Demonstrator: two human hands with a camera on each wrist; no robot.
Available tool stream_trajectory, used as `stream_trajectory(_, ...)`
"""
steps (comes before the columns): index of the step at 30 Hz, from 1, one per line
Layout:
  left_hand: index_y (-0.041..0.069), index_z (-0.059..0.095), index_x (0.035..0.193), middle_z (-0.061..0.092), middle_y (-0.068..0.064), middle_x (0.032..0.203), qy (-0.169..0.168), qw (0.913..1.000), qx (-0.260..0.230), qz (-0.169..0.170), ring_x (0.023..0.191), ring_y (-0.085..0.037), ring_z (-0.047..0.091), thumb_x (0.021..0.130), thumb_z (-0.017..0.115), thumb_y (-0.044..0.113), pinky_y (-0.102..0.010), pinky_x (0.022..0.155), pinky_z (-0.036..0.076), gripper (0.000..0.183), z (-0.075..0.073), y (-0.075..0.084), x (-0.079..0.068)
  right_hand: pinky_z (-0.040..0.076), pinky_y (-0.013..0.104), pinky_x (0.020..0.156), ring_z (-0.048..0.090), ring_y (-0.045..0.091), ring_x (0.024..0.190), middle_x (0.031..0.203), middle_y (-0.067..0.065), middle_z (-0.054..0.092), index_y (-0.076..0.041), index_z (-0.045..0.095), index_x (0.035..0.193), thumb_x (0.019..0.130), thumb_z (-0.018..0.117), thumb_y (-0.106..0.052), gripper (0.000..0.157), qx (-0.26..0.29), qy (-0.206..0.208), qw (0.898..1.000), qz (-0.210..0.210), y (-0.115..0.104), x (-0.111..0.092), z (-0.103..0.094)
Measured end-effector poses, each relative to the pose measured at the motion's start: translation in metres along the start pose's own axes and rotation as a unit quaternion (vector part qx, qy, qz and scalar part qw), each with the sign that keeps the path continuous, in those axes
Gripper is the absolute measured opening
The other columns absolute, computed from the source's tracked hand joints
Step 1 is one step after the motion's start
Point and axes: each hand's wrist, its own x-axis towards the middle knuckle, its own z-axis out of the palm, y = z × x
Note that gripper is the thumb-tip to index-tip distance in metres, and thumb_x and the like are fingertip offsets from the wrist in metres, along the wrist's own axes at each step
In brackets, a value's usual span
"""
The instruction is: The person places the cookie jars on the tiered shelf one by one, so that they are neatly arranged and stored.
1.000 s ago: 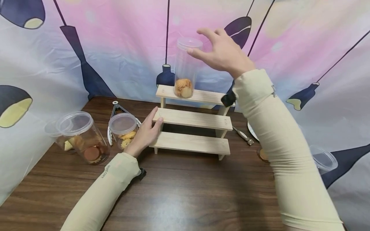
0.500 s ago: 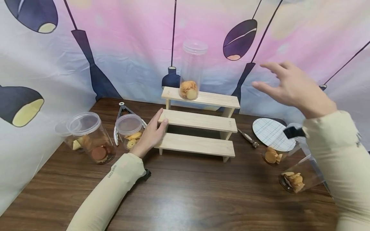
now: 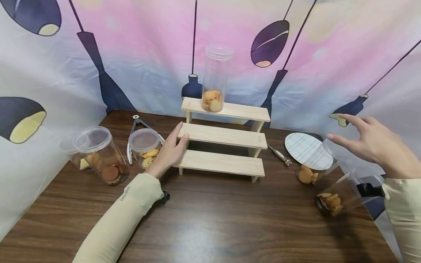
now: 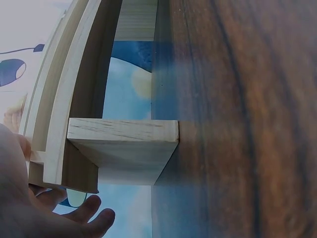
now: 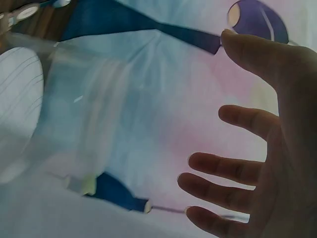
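My left hand [image 3: 167, 151] clamps the wooden stand [image 3: 223, 135]; my right hand [image 3: 378, 144] hovers, fingers apart, a cookie jar [image 3: 343, 191] below them. Likely fetching it: lower, then grasp.

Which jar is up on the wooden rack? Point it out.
The tall clear jar on the top shelf, cookies at its bottom; the other jars are on the table.
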Motion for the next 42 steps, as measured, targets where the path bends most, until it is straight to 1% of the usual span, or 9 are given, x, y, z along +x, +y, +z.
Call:
stream_trajectory(4,0.033,0.014,0.161,0.02,-0.003,0.166,-0.004,1.0,0.003,-0.002,0.151,-0.027,0.02,0.104,0.034,0.057,-0.052,0.121,0.02,0.065,-0.003,0.0,0.001,0.032,0.081,0.082,0.038,0.067,0.111,0.138,0.049,0.026,-0.013,0.014,0.161,0.094,0.052,-0.065,0.093,0.014,-0.019,1.0,0.007,0.012,-0.007,0.012)
stream_trajectory(10,0.035,0.013,0.161,0.019,-0.003,0.166,-0.017,0.9998,0.0,-0.012,0.151,-0.029,0.019,0.103,0.034,0.058,-0.054,0.12,0.02,0.065,-0.004,-0.003,0.0,0.032,0.083,0.084,0.035,0.069,0.115,0.14,0.05,0.021,-0.014,0.008,0.162,0.094,0.052,-0.065,0.095,0.046,-0.054,0.997,0.008,0.02,-0.012,0.033)
stream_trajectory(14,0.035,0.014,0.161,0.019,-0.003,0.166,-0.016,0.9997,0.004,-0.015,0.151,-0.029,0.02,0.103,0.034,0.058,-0.054,0.12,0.02,0.065,-0.003,-0.004,-0.001,0.03,0.084,0.085,0.031,0.071,0.117,0.142,0.051,0.02,-0.015,0.005,0.162,0.094,0.053,-0.064,0.096,0.055,-0.072,0.996,0.001,0.024,-0.012,0.04)
stream_trajectory(16,0.035,0.014,0.161,0.019,-0.003,0.166,-0.017,0.9997,0.004,-0.017,0.151,-0.028,0.02,0.103,0.035,0.058,-0.053,0.12,0.02,0.065,-0.002,-0.004,-0.001,0.031,0.084,0.084,0.032,0.071,0.117,0.141,0.051,0.021,-0.015,0.004,0.162,0.094,0.054,-0.063,0.096,0.058,-0.075,0.995,-0.002,0.026,-0.013,0.043)
stream_trajectory(19,0.034,0.014,0.161,0.019,-0.003,0.166,-0.015,0.9997,0.004,-0.016,0.151,-0.029,0.02,0.103,0.035,0.058,-0.053,0.12,0.019,0.065,-0.002,-0.004,-0.001,0.033,0.082,0.081,0.036,0.069,0.115,0.139,0.051,0.023,-0.015,0.003,0.162,0.094,0.055,-0.063,0.097,0.06,-0.075,0.995,-0.006,0.026,-0.012,0.046)
stream_trajectory(22,0.034,0.015,0.161,0.02,-0.002,0.166,-0.012,0.9998,0.002,-0.014,0.151,-0.028,0.019,0.103,0.035,0.058,-0.053,0.12,0.019,0.065,-0.002,-0.003,-0.001,0.034,0.082,0.082,0.037,0.067,0.117,0.14,0.051,0.024,-0.015,0.003,0.162,0.094,0.055,-0.063,0.098,0.062,-0.076,0.995,-0.011,0.025,-0.01,0.047)
stream_trajectory(28,0.032,0.015,0.161,0.021,-0.003,0.165,-0.007,0.9999,0.0,-0.014,0.151,-0.028,0.02,0.103,0.035,0.058,-0.053,0.12,0.019,0.066,-0.002,-0.003,0.0,0.028,0.084,0.088,0.028,0.069,0.124,0.145,0.05,0.019,-0.017,0.003,0.162,0.093,0.055,-0.065,0.099,0.06,-0.081,0.995,-0.018,0.022,-0.005,0.047)
stream_trajectory(34,0.031,0.017,0.161,0.022,-0.004,0.165,-0.001,0.9999,0.002,-0.01,0.15,-0.028,0.021,0.104,0.035,0.057,-0.052,0.12,0.02,0.066,-0.001,-0.001,0.001,0.026,0.085,0.089,0.027,0.069,0.125,0.145,0.049,0.019,-0.017,0.004,0.162,0.093,0.055,-0.065,0.099,0.062,-0.081,0.995,-0.02,0.021,-0.003,0.047)
stream_trajectory(42,0.03,0.015,0.161,0.02,-0.004,0.165,-0.004,1.0,0.006,-0.005,0.151,-0.029,0.02,0.104,0.034,0.057,-0.053,0.12,0.02,0.066,0.0,-0.002,0.001,0.023,0.085,0.091,0.025,0.068,0.127,0.148,0.047,0.018,-0.018,0.007,0.162,0.093,0.056,-0.064,0.097,0.067,-0.084,0.994,-0.028,0.022,-0.003,0.048)
